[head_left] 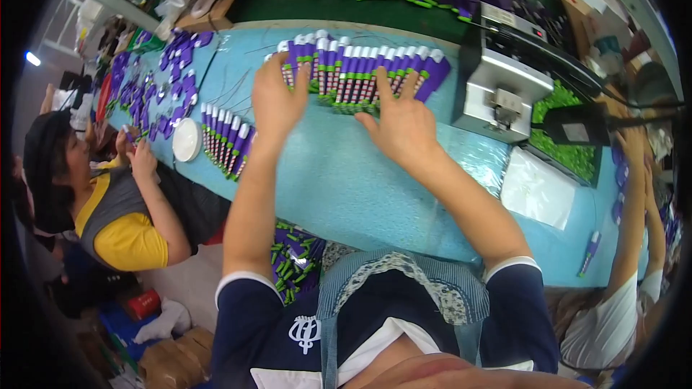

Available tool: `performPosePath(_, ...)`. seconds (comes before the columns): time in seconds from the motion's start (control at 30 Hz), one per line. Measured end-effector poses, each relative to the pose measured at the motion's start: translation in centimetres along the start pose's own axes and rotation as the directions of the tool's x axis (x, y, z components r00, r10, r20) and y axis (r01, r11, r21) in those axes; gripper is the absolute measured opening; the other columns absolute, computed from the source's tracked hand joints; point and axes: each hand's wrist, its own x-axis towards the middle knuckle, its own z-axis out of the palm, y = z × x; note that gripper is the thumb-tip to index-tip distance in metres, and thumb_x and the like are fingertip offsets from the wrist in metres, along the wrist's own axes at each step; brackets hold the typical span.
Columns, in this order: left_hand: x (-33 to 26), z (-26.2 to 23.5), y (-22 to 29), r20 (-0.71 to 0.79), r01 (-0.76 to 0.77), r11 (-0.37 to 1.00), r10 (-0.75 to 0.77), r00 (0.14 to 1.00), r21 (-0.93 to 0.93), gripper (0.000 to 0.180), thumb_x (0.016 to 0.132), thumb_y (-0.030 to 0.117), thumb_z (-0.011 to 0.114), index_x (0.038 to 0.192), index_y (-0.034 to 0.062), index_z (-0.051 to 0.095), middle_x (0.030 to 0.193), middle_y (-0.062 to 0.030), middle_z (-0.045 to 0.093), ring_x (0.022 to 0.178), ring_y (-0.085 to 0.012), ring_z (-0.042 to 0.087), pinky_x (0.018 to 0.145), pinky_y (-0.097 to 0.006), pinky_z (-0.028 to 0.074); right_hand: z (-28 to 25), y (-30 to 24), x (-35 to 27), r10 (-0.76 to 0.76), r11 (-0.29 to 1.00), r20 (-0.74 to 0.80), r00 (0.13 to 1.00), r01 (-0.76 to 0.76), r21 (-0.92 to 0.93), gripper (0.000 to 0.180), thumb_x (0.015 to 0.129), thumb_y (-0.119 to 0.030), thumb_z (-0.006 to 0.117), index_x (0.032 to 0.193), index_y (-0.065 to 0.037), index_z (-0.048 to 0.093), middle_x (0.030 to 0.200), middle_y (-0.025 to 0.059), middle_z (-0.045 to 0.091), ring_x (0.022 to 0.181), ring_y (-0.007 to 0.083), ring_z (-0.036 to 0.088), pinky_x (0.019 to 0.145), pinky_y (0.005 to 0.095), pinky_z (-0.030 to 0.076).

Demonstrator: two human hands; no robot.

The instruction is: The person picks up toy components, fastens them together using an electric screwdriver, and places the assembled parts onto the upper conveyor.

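Both hands lie spread over a long row of purple tubes [360, 72] on a pale blue table [360, 187]. The left hand [277, 97] is open, fingers flat against the row's left end, its fingertips touching the white caps and gripping nothing. The right hand [400, 122] is likewise open, fingers fanned and pressed on the row's near edge toward the middle, closed on nothing. The tubes lie side by side, purple with green bands and white caps, directly beyond and beneath the fingers of both hands.

Just right of the right hand stands a grey metal machine [504, 86], with a tray of green pieces [569, 151] behind it and a clear plastic bag [537, 187] on the table in front. Left of the left hand lie a shorter row of tubes [227, 144] and a white round lid [187, 139]. Farther left sits a person in a yellow and grey top [115, 209] beside more scattered tubes. Another person's arm [634, 194] reaches in at the far right. A single loose tube [591, 251] lies near the table's right edge.
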Motion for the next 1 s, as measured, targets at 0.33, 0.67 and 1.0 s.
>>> performPosePath(0.33,-5.3,10.8,11.9,-0.093,-0.337,0.933,0.35,0.932,0.128,0.061,0.062,0.025,0.081,0.112,0.0034,0.052,0.113,-0.0147,0.049,0.105,-0.0323,0.044,0.087,-0.044,0.035,-10.9,10.3,-4.1,0.324,0.447,-0.476,0.818,0.311,0.839,0.074,0.082,-0.017,0.067,0.14,-0.002,0.025,0.117,0.0234,0.052,0.08,0.0175,0.063,0.065,0.0274,0.051)
performPosePath(0.67,-2.9,11.7,11.4,-0.048,-0.187,0.929,0.213,0.976,0.32,0.068,0.059,0.024,0.082,0.114,0.0027,0.049,0.103,-0.0133,0.049,0.096,-0.0307,0.049,0.079,-0.041,0.039,-13.6,14.8,1.9,0.479,-0.105,-0.329,0.813,0.426,0.899,0.078,0.081,-0.008,0.064,0.143,-0.007,0.017,0.113,0.0158,0.048,0.076,0.0263,0.06,0.065,0.0355,0.05)
performPosePath(1.0,-1.1,10.3,10.3,0.087,-0.194,0.958,0.179,0.98,0.209,0.066,0.059,0.031,0.083,0.111,0.0025,0.053,0.098,-0.014,0.052,0.09,-0.0315,0.053,0.076,-0.04,0.045,-12.6,12.2,-0.3,0.394,0.147,-0.603,0.694,0.6,0.786,0.061,0.083,0.001,0.063,0.133,-0.011,0.031,0.1,0.0124,0.058,0.085,0.0157,0.058,0.07,0.029,0.048)
